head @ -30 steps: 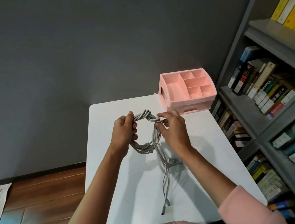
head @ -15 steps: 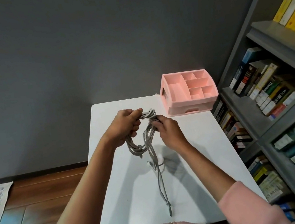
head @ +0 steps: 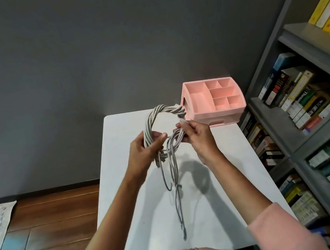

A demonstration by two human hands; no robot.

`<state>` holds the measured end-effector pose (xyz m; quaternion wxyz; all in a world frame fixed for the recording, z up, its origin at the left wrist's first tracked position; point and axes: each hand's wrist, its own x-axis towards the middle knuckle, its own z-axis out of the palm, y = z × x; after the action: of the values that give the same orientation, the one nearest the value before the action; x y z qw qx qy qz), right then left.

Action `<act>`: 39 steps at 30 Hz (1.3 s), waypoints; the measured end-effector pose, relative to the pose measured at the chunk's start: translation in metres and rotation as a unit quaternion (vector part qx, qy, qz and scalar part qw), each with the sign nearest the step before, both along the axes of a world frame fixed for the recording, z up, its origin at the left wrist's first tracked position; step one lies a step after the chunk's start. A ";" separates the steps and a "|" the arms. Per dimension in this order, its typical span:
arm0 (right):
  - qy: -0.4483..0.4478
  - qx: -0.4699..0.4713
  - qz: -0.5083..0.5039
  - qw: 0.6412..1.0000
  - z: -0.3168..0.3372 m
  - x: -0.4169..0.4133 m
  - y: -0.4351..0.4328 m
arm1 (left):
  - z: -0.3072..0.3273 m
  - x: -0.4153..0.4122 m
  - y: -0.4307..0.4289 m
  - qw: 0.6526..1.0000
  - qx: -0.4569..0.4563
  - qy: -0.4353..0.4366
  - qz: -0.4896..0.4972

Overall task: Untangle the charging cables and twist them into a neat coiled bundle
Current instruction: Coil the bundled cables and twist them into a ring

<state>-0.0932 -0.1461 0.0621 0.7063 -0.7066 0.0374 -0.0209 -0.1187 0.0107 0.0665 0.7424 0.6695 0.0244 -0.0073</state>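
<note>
Left hand [head: 145,150] grips the left side of the cables [head: 169,109], whose twisted loop stands upright above the worktop [head: 231,179]. Right hand [head: 198,135] pinches the right strands. Loose tails hang lengthwise, ends toward the person.

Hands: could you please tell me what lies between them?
In the head view, the cables hang between the left hand and right hand, over the table.

Dim room with soft overhead light. Dark shadows of the arms fall on the white worktop [head: 124,176]. Wide-angle bending tilts the bookshelf [head: 304,122] at frame right; edges slightly blurred.
</note>
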 end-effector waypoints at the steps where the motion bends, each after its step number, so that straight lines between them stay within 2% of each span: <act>1: -0.001 0.004 -0.006 1.000 0.001 0.001 0.001 | -0.004 -0.004 -0.005 1.000 -0.005 0.000 0.009; 4: -0.003 0.023 0.001 1.000 0.003 0.003 0.003 | -0.004 -0.004 -0.010 0.999 0.009 0.012 0.031; 7: 0.022 0.133 0.009 0.991 0.002 0.003 0.006 | 0.001 0.002 -0.007 0.999 0.016 0.023 0.025; 13: 0.085 0.390 0.040 0.916 0.004 0.000 0.010 | -0.003 0.006 -0.007 0.997 -0.047 0.055 0.006; 18: 0.109 0.450 0.141 0.875 0.000 -0.003 0.016 | 0.005 0.011 -0.007 0.978 -0.175 0.110 0.016; 21: 0.108 0.462 0.185 0.861 -0.004 -0.003 0.019 | 0.009 0.011 -0.007 0.973 -0.194 0.117 0.028; 23: 0.125 0.453 0.191 0.862 -0.001 -0.005 0.019 | 0.008 0.010 -0.007 0.973 -0.196 0.120 0.032; 27: 0.110 0.362 0.184 0.907 0.006 -0.010 0.020 | 0.008 0.010 -0.010 0.971 -0.205 0.112 0.055; 31: 0.089 0.267 0.234 0.931 0.008 -0.014 0.010 | 0.008 0.009 -0.010 0.971 -0.204 0.101 0.069; 35: 0.053 0.126 0.251 0.958 0.004 -0.010 0.006 | 0.004 0.005 -0.012 0.973 -0.205 0.070 0.085; 39: 0.033 0.012 0.206 0.978 0.001 -0.009 0.011 | 0.000 0.003 -0.015 0.975 -0.199 0.014 0.102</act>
<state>-0.1023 -0.1350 0.0628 0.7022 -0.6910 -0.0856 0.1487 -0.1153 -0.0047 0.0665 0.8572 0.5022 0.1006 0.0543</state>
